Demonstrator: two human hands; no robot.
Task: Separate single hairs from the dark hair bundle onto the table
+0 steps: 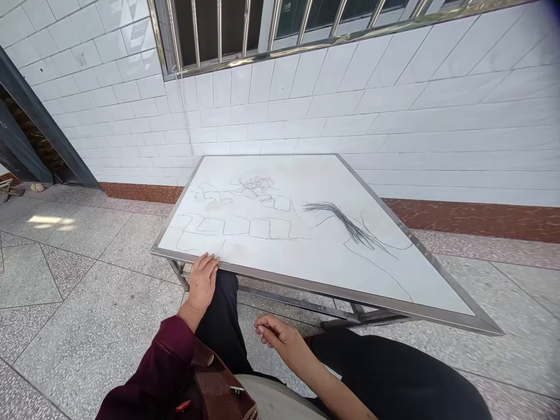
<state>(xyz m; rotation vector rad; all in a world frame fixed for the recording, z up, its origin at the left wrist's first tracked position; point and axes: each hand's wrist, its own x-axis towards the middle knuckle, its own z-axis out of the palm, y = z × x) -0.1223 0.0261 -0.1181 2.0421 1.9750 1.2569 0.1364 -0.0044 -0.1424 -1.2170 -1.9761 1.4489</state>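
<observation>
My left hand (203, 281) lies on the near metal rim of the white table (284, 265), fingers stretched out toward a few thin dark strands. Over my lap, just below that edge, my right hand (279, 336) is closed with thumb and fingers together; whether anything thin is between them is hidden. A bundle of straight dark thin strands (345, 221) lies on the table's right half, some loose ones around it. Wavy, bent strands (269, 227) run in a row at the left, and a tangled heap of them (256, 185) sits behind.
A white tiled wall (280, 125) stands behind the table, with a barred window (271, 29) above. A metal crossbar (297, 302) runs under the tabletop. My knees are beneath the near edge, and a brown leather bag (223, 382) hangs at my waist. A dark doorway frame (48, 111) is far left.
</observation>
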